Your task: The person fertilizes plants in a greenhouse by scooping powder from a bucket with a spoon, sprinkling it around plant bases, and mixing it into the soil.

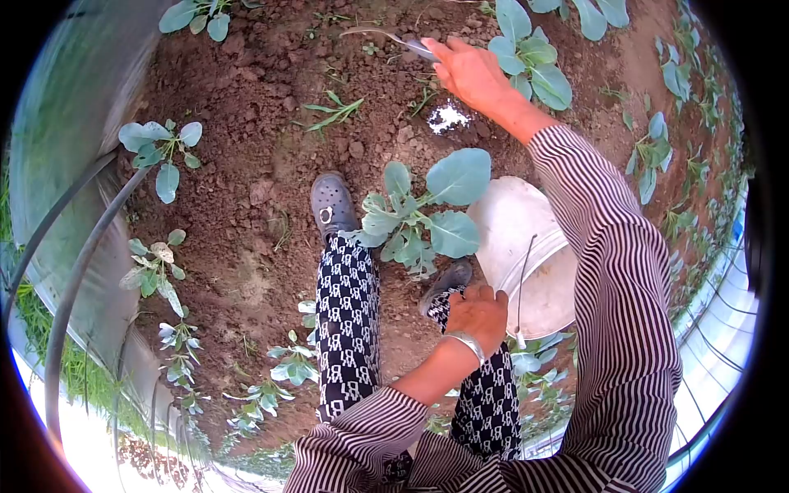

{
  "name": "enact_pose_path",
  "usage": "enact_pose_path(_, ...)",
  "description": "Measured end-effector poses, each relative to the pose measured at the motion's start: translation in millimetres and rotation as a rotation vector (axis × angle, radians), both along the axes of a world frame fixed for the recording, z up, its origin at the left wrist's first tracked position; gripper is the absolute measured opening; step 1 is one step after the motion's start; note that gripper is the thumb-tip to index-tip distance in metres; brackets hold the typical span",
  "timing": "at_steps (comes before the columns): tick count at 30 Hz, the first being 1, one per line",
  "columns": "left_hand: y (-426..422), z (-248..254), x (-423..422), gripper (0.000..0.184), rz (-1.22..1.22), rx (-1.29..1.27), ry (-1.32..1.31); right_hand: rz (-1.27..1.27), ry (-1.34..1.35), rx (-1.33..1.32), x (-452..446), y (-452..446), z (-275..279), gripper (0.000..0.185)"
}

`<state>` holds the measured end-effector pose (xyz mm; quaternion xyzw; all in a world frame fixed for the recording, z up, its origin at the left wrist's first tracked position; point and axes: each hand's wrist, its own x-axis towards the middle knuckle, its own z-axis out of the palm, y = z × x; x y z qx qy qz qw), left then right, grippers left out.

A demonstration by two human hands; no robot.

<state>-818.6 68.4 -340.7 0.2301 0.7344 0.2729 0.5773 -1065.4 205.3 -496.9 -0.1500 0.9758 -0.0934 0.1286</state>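
Observation:
At the top, my right hand (472,72) is closed around the grip of a hand tool (415,48) with a narrow, curved metal blade pointing left, just above the soil. A small heap of white granules (449,117) lies on the ground below that hand. My left hand (479,314), with a metal band on its wrist, is over my lower leg beside a white bucket (538,292). Its fingers are curled, and whatever they may hold is hidden. The bucket's thin wire handle (526,275) hangs across its side. A leafy cabbage-like plant (427,214) grows between my feet and the bucket.
Another young plant (532,59) stands close by my right hand. Grass weeds (335,112) sprout from the brown soil (246,123). Smaller plants (160,152) line the left, beside plastic sheeting (82,140) and curved hoops (74,287). My clog (333,201) rests on the soil.

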Motion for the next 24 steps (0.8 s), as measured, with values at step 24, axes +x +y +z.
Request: enact_pose_path(24, -3, -7, -18, 0.032, 0.144, 0.047, 0.11, -0.241, -0.662, 0.474, 110, 122, -4, 0.024)
